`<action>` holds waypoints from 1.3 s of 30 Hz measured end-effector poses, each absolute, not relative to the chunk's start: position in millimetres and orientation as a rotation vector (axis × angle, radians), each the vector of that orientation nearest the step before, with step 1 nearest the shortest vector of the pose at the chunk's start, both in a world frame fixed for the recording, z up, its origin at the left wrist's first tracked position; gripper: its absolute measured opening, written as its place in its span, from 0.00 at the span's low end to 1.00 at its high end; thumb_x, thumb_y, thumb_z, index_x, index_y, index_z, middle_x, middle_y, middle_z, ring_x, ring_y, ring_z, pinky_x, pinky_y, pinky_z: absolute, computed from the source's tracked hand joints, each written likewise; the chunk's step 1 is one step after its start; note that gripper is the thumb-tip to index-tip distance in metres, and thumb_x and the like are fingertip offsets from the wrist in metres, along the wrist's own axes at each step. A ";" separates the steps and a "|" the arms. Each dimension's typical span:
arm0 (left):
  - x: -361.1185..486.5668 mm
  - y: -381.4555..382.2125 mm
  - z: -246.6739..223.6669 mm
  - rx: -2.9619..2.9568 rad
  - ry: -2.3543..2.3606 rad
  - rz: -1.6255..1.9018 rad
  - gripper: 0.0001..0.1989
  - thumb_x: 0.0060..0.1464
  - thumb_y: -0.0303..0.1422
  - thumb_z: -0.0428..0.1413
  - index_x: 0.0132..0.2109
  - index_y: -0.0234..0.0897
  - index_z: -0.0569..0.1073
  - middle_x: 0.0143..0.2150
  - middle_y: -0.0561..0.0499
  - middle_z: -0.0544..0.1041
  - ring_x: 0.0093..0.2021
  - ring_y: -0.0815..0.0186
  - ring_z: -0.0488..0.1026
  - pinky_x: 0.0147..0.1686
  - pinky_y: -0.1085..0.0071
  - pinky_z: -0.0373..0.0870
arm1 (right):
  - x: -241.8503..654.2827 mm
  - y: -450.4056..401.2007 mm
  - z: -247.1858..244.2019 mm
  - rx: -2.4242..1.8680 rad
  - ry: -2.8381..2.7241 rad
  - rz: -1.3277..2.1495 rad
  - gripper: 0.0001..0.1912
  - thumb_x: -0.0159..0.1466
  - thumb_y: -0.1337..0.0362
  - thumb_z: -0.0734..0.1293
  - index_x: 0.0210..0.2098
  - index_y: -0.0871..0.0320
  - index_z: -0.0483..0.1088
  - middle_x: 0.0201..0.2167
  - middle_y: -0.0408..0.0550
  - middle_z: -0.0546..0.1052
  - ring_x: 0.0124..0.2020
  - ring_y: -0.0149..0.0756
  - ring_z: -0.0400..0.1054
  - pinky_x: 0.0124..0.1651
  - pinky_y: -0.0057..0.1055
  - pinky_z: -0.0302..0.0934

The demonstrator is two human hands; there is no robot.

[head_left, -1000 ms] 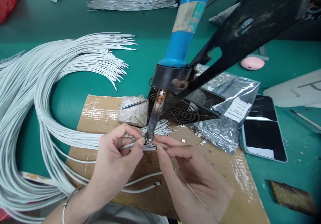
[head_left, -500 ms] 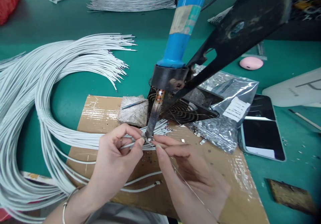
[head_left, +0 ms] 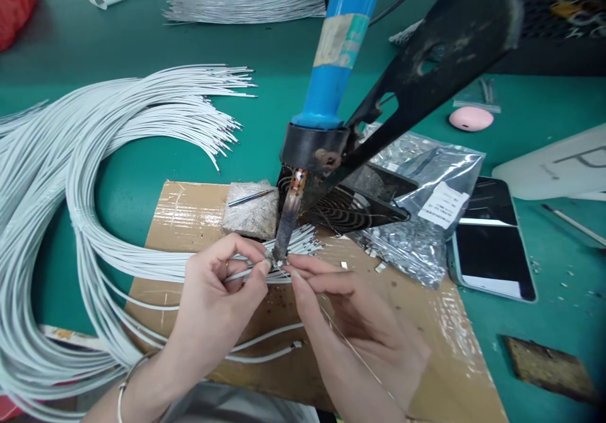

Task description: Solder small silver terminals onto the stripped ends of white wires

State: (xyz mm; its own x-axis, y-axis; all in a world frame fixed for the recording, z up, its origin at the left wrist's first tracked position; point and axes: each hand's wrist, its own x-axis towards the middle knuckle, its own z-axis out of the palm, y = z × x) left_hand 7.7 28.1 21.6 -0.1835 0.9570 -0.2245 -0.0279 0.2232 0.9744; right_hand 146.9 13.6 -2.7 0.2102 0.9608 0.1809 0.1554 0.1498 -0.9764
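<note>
Just below the tip of a blue-handled soldering iron (head_left: 316, 88), my left hand (head_left: 227, 290) pinches the end of a white cable (head_left: 240, 274). My right hand (head_left: 353, 322) is closed on a thin strand of solder wire (head_left: 353, 350), which trails down across the palm. The strand's upper end meets the iron's dark tip (head_left: 280, 250) beside my left fingertips. A tiny metal piece shows at that spot, too small to make out fully. Behind my fingers lies a bundle of white cables (head_left: 156, 262) with stripped ends.
A black bracket (head_left: 426, 76) holds the iron over a cardboard sheet (head_left: 189, 202). A grey block (head_left: 250, 211) stands left of the tip. To the right are a clear bag of metal parts (head_left: 416, 221), a phone (head_left: 495, 252) and a brown slab (head_left: 549, 366). Coiled cables (head_left: 85, 158) fill the left.
The whole view has shifted slightly, with the iron and bracket appearing a little further left. Both hands keep the same grip at the tip.
</note>
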 end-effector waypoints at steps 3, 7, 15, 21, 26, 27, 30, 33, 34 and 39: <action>8.3 29.6 21.7 0.941 1.440 1.177 0.06 0.55 0.24 0.64 0.31 0.34 0.77 0.35 0.52 0.81 0.21 0.81 0.64 0.19 0.89 0.56 | 146.0 14.1 -3.5 -1.263 -1.208 0.851 0.07 0.64 0.71 0.74 0.32 0.53 0.76 0.41 0.41 0.86 0.42 0.31 0.82 0.48 0.25 0.74; 9.5 30.5 25.0 0.931 1.446 1.172 0.06 0.54 0.24 0.64 0.30 0.33 0.77 0.34 0.52 0.80 0.21 0.80 0.64 0.19 0.89 0.56 | 145.0 13.5 -4.2 -1.260 -1.186 0.846 0.07 0.65 0.71 0.74 0.33 0.53 0.76 0.41 0.40 0.85 0.42 0.32 0.81 0.48 0.26 0.74; 8.7 32.3 24.6 0.915 1.446 1.149 0.06 0.51 0.23 0.64 0.29 0.33 0.76 0.33 0.53 0.79 0.19 0.82 0.59 0.17 0.88 0.52 | 146.4 12.3 -5.6 -1.293 -1.203 0.840 0.07 0.65 0.70 0.74 0.32 0.53 0.76 0.42 0.42 0.86 0.39 0.32 0.81 0.45 0.27 0.75; 9.8 33.2 29.3 0.920 1.458 1.133 0.06 0.50 0.24 0.65 0.28 0.32 0.76 0.33 0.51 0.80 0.19 0.81 0.60 0.17 0.88 0.53 | 144.2 11.6 -3.2 -1.302 -1.193 0.803 0.07 0.64 0.70 0.75 0.33 0.52 0.77 0.40 0.41 0.86 0.39 0.32 0.81 0.44 0.26 0.74; 9.1 31.8 31.5 0.918 1.468 1.125 0.06 0.50 0.24 0.64 0.28 0.32 0.76 0.32 0.51 0.80 0.21 0.80 0.64 0.19 0.88 0.56 | 143.2 11.8 -1.9 -1.313 -1.198 0.783 0.06 0.64 0.70 0.75 0.33 0.53 0.77 0.40 0.41 0.86 0.38 0.30 0.81 0.44 0.24 0.74; 8.8 31.8 31.4 0.919 1.465 1.124 0.06 0.50 0.24 0.64 0.28 0.32 0.76 0.32 0.52 0.79 0.20 0.80 0.62 0.18 0.88 0.55 | 143.4 11.8 -2.0 -1.314 -1.202 0.783 0.06 0.64 0.70 0.75 0.33 0.53 0.77 0.40 0.41 0.86 0.38 0.31 0.81 0.44 0.24 0.74; 8.7 33.0 30.1 0.929 1.453 1.124 0.06 0.50 0.24 0.64 0.28 0.33 0.76 0.31 0.53 0.78 0.19 0.82 0.56 0.16 0.87 0.49 | 144.3 11.6 -3.4 -1.324 -1.200 0.805 0.06 0.64 0.70 0.75 0.32 0.53 0.77 0.41 0.42 0.86 0.39 0.32 0.82 0.43 0.24 0.75; 9.3 33.6 27.9 0.942 1.448 1.121 0.06 0.51 0.23 0.64 0.29 0.33 0.75 0.31 0.54 0.77 0.19 0.81 0.53 0.16 0.86 0.47 | 144.8 11.7 -5.2 -1.322 -1.195 0.819 0.06 0.64 0.69 0.75 0.33 0.53 0.78 0.41 0.43 0.86 0.39 0.33 0.82 0.43 0.25 0.75; 9.5 33.1 27.0 0.945 1.446 1.124 0.06 0.52 0.23 0.64 0.29 0.34 0.75 0.31 0.54 0.77 0.19 0.81 0.53 0.16 0.86 0.47 | 144.8 11.9 -5.5 -1.313 -1.200 0.816 0.06 0.64 0.69 0.75 0.33 0.53 0.78 0.41 0.44 0.86 0.39 0.34 0.82 0.43 0.25 0.75; 8.7 27.0 24.2 0.973 1.431 1.133 0.07 0.57 0.25 0.63 0.31 0.34 0.76 0.35 0.52 0.79 0.21 0.79 0.60 0.18 0.85 0.52 | 143.2 13.3 -4.4 -1.297 -1.209 0.780 0.06 0.63 0.71 0.75 0.33 0.54 0.78 0.40 0.43 0.86 0.38 0.32 0.81 0.43 0.26 0.75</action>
State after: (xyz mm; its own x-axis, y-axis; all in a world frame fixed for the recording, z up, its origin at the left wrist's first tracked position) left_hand 8.7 27.0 24.2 -0.1503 0.9622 -0.2271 -0.0004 0.2296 0.9733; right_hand 143.2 13.3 -4.4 0.2505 0.9436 0.2163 0.1916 0.1707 -0.9665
